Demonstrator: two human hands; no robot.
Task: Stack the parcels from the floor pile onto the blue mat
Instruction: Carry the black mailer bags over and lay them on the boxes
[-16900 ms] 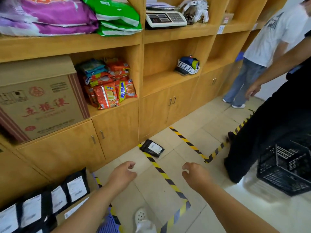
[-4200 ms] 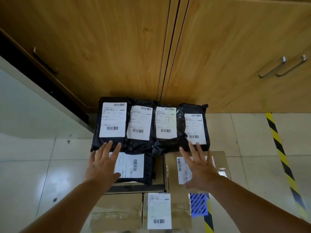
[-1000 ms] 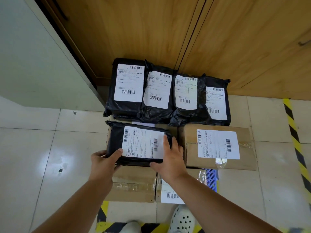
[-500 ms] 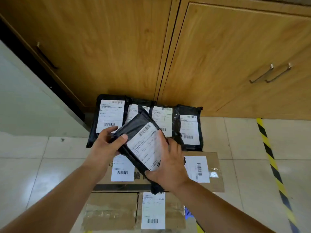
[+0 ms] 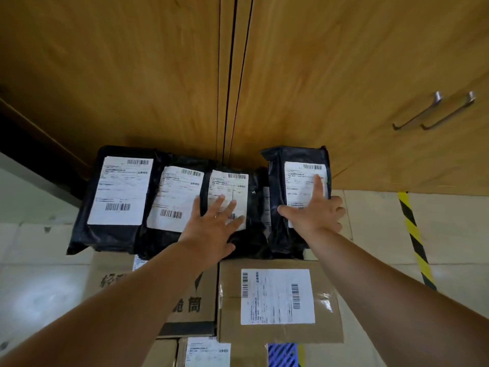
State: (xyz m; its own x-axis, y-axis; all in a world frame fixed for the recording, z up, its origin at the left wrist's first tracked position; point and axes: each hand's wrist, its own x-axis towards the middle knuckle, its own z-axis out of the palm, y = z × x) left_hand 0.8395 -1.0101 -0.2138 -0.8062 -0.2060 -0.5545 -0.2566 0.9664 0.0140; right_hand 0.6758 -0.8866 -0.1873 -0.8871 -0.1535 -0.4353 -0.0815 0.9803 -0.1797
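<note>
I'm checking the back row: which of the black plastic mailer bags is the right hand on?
The rightmost black mailer bag. The right hand grips its lower end, forefinger on its label; the left hand rests flat on the neighbouring bag.

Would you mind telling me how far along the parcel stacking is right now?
Done: cardboard boxes cover the blue mat, with a row of black mailers behind. In hand: the right hand sets another black parcel at the row's right end; the left hand steadies its neighbour. Left: the floor pile is out of view.

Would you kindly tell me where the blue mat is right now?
In the head view, only a corner of the blue ribbed mat shows at the bottom edge, right of centre, beneath the labelled cardboard box.
</note>
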